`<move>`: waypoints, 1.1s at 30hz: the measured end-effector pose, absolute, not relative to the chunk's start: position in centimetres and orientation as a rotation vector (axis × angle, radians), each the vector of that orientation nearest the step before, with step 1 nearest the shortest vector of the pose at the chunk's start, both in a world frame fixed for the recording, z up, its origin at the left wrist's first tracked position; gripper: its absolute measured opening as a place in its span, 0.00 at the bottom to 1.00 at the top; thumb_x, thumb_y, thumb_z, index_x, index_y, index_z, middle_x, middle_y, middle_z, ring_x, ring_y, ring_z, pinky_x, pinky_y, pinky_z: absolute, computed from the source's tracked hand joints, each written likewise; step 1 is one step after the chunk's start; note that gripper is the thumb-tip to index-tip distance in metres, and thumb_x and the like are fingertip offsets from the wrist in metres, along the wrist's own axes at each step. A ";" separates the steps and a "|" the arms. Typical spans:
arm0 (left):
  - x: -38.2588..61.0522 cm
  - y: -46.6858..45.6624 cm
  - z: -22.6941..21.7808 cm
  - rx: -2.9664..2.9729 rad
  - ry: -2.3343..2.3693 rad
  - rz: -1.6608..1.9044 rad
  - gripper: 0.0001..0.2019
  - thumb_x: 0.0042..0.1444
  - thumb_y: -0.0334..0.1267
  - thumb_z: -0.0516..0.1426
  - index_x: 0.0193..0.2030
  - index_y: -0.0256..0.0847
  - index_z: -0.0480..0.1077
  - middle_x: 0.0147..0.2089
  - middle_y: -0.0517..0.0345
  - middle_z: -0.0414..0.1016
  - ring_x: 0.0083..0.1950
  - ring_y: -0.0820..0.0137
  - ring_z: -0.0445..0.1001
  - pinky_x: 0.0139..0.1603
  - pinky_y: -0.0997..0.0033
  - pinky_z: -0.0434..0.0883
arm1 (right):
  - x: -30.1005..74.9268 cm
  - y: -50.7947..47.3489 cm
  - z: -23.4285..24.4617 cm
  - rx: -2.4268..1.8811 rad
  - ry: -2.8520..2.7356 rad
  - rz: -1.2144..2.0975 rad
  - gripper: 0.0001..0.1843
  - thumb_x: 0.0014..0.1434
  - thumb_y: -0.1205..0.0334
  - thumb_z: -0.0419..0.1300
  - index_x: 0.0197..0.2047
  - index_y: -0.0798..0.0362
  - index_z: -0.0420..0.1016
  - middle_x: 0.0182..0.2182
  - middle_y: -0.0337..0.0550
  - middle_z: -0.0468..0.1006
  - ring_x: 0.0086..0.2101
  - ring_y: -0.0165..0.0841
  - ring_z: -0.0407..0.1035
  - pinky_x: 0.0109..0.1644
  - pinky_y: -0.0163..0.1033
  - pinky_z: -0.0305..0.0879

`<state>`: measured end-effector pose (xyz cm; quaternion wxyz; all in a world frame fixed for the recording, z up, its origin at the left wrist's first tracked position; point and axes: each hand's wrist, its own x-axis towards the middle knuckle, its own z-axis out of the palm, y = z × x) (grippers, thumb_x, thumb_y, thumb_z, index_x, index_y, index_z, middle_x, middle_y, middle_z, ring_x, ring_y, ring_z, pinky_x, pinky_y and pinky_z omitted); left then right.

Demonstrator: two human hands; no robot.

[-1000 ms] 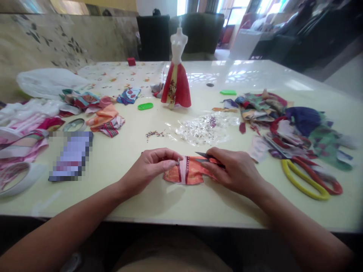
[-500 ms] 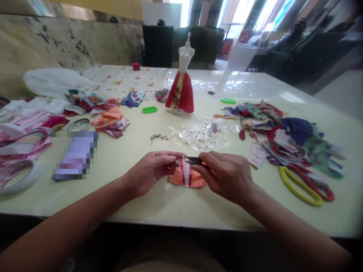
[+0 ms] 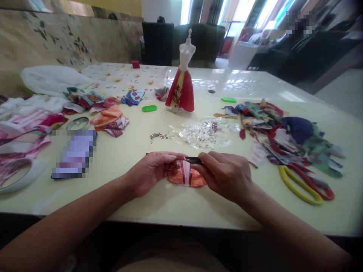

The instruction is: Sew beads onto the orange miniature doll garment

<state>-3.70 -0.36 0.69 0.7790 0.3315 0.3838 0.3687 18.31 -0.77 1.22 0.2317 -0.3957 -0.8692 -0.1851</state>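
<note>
A small orange garment piece with red and white stripes (image 3: 185, 177) lies on the cream table (image 3: 159, 204) near the front edge. My left hand (image 3: 153, 170) is closed in a pinch at its upper left corner; what it pinches is too small to name. My right hand (image 3: 227, 173) grips small dark snips (image 3: 193, 160), whose tip meets the fingertips of the left hand just above the fabric.
Loose beads (image 3: 159, 135) and a clear bag of sequins (image 3: 207, 134) lie behind the hands. A mannequin in a red skirt (image 3: 181, 87) stands farther back. Fabric scraps (image 3: 283, 128) and yellow-red scissors (image 3: 303, 185) are right; folded cloths (image 3: 109, 121) and a hoop (image 3: 17, 177) left.
My right hand has moved left with the snips, from over the garment's right side to meet my left fingertips. The left hand stayed at the garment's corner.
</note>
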 end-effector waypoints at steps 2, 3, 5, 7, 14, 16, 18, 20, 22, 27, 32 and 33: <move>-3.7 -0.4 0.7 0.713 0.828 0.796 0.13 0.55 0.35 0.59 0.45 0.34 0.78 0.41 0.48 0.78 0.40 0.71 0.74 0.43 0.73 0.69 | 18.3 -0.8 1.2 -1.084 -2.391 -0.506 0.17 0.64 0.52 0.55 0.27 0.53 0.70 0.20 0.36 0.68 0.20 0.27 0.57 0.26 0.38 0.42; -3.7 -0.3 0.7 0.712 0.826 0.796 0.13 0.55 0.35 0.59 0.45 0.33 0.78 0.41 0.48 0.78 0.40 0.71 0.74 0.43 0.73 0.69 | 18.3 -0.8 1.2 -1.082 -2.391 -0.506 0.18 0.64 0.52 0.54 0.27 0.53 0.70 0.20 0.36 0.68 0.20 0.27 0.57 0.26 0.38 0.42; -3.7 -0.3 0.7 0.709 0.818 0.797 0.13 0.55 0.35 0.59 0.45 0.33 0.78 0.41 0.48 0.78 0.39 0.71 0.73 0.43 0.74 0.69 | 18.3 -0.8 1.2 -1.073 -2.391 -0.508 0.18 0.64 0.52 0.54 0.27 0.53 0.70 0.20 0.36 0.69 0.20 0.27 0.56 0.26 0.38 0.42; -3.7 -0.2 0.6 0.704 0.811 0.797 0.13 0.56 0.35 0.58 0.45 0.33 0.78 0.41 0.49 0.78 0.39 0.72 0.73 0.43 0.75 0.69 | 18.3 -0.7 1.1 -1.067 -2.395 -0.510 0.17 0.64 0.52 0.54 0.28 0.53 0.70 0.20 0.36 0.69 0.20 0.27 0.56 0.26 0.38 0.42; -3.7 -0.3 0.5 0.694 0.816 0.791 0.13 0.56 0.34 0.58 0.45 0.33 0.78 0.40 0.48 0.78 0.40 0.71 0.73 0.44 0.73 0.69 | 18.3 -0.8 0.9 -1.094 -2.389 -0.503 0.18 0.65 0.52 0.53 0.27 0.53 0.70 0.20 0.36 0.69 0.20 0.27 0.57 0.26 0.38 0.42; -3.7 -0.3 0.5 0.694 0.824 0.788 0.13 0.56 0.34 0.58 0.45 0.34 0.78 0.40 0.48 0.78 0.39 0.71 0.74 0.44 0.73 0.70 | 18.3 -0.8 0.9 -1.103 -2.391 -0.477 0.18 0.65 0.52 0.53 0.28 0.52 0.70 0.20 0.36 0.69 0.20 0.26 0.57 0.26 0.38 0.42; -3.6 -0.3 0.6 0.695 0.829 0.788 0.13 0.56 0.34 0.58 0.46 0.34 0.78 0.40 0.48 0.79 0.39 0.70 0.74 0.44 0.72 0.70 | 18.3 -0.8 0.9 -1.114 -2.389 -0.448 0.18 0.65 0.52 0.53 0.27 0.52 0.69 0.20 0.36 0.69 0.20 0.26 0.58 0.26 0.38 0.43; -3.6 -0.3 0.6 0.700 0.830 0.789 0.13 0.55 0.35 0.58 0.46 0.33 0.77 0.40 0.48 0.78 0.40 0.70 0.74 0.44 0.72 0.70 | 18.3 -0.8 0.9 -1.124 -2.386 -0.421 0.18 0.65 0.51 0.53 0.27 0.52 0.69 0.20 0.36 0.69 0.20 0.26 0.58 0.26 0.37 0.42; -3.5 -0.3 0.6 0.706 0.827 0.793 0.14 0.55 0.35 0.58 0.46 0.33 0.77 0.40 0.48 0.78 0.40 0.70 0.74 0.44 0.71 0.69 | 18.3 -0.8 0.8 -1.131 -2.378 -0.400 0.18 0.65 0.51 0.53 0.27 0.52 0.68 0.20 0.36 0.69 0.20 0.26 0.58 0.26 0.37 0.42; -3.6 -0.3 0.5 0.731 0.804 0.786 0.16 0.53 0.37 0.60 0.47 0.33 0.77 0.40 0.48 0.78 0.40 0.70 0.73 0.44 0.72 0.69 | 18.3 -0.9 0.5 -1.154 -2.364 -0.329 0.19 0.65 0.52 0.53 0.26 0.53 0.68 0.19 0.36 0.68 0.20 0.25 0.58 0.26 0.37 0.42; -3.3 -0.7 0.7 0.721 0.779 0.791 0.17 0.53 0.37 0.59 0.48 0.32 0.77 0.41 0.47 0.78 0.42 0.68 0.73 0.46 0.69 0.68 | 18.7 -1.0 0.6 -1.175 -2.371 -0.262 0.18 0.65 0.52 0.53 0.27 0.53 0.70 0.20 0.36 0.69 0.21 0.26 0.61 0.26 0.36 0.45; -3.1 -0.9 0.8 0.714 0.768 0.794 0.17 0.52 0.36 0.59 0.48 0.32 0.77 0.40 0.48 0.77 0.40 0.68 0.73 0.46 0.69 0.68 | 18.8 -1.1 0.7 -1.163 -2.375 -0.252 0.17 0.65 0.53 0.53 0.28 0.53 0.70 0.20 0.36 0.69 0.21 0.26 0.61 0.26 0.36 0.46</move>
